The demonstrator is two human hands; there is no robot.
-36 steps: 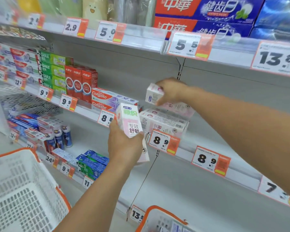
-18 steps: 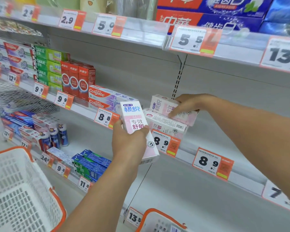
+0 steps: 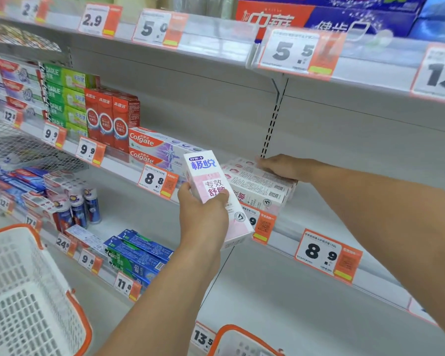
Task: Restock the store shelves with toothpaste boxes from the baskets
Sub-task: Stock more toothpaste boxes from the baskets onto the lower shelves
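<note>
Well left of and below the left hand (image 3: 203, 217) stands a white basket with orange rim (image 3: 36, 286), and just beyond that hand's fingertips the shelf (image 3: 319, 222) carries Colgate boxes (image 3: 149, 147). The left hand grips a white-and-pink toothpaste box (image 3: 211, 186) around its middle, thumb across the front, holding it tilted in front of the shelf edge. Just right of it, the right hand (image 3: 280, 168) lies with fingers fairly straight on top of a stack of matching pink-and-white boxes (image 3: 257, 186) resting on the shelf.
</note>
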